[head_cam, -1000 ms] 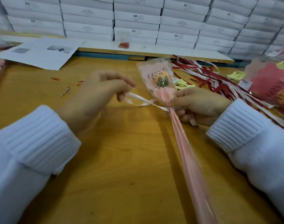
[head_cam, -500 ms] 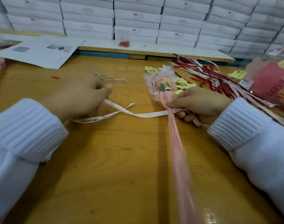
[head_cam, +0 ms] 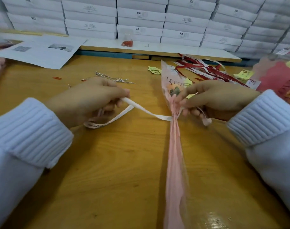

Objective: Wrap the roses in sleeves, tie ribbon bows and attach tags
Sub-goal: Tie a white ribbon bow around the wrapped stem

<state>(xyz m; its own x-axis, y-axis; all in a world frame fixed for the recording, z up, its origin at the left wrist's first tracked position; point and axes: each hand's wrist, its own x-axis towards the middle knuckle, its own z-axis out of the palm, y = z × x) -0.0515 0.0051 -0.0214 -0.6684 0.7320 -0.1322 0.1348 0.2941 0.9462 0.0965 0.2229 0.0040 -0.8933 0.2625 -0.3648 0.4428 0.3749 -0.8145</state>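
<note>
Sleeved rose lay on the yellow wooden table (head_cam: pixel 124 162), long axis running from the upper centre of the frame straight down to the bottom edge, bloom end away from the person. The pink cellophane sleeve (head_cam: pixel 174 146) was gathered to a narrow neck just below the orange rose head (head_cam: pixel 173 89).

Right hand (head_cam: pixel 215 98): fingers curled, pinching that neck from the right side. A short ribbon tail hung under it.

Left hand (head_cam: pixel 91 100): well apart to the left, thumb and fingers pinching the pale satin ribbon (head_cam: pixel 150 113). The ribbon ran taut from this hand, down and to the right, to the neck, crossing the stem axis nearly square. A slack printed length looped back beneath the left hand onto the table.

Judgement: the wrap round the neck looked made and the bow not yet formed. The next move turns on the free end lying left of the stem, so the left hand must bring it in while the right holds the neck.

Containers:
- The sleeve held the single rose.
- A small clear container (head_cam: pixel 127 41) on the white ledge, upper centre, held red bits, too blurred to name.
- The stacked white boxes (head_cam: pixel 141 15) behind were closed, contents unseen.

Loose near the top of the table:
- silver wire ties (head_cam: pixel 112 78)
- yellow paper tags (head_cam: pixel 154 70)
- a heap of red and white ribbons (head_cam: pixel 203 68)
</note>
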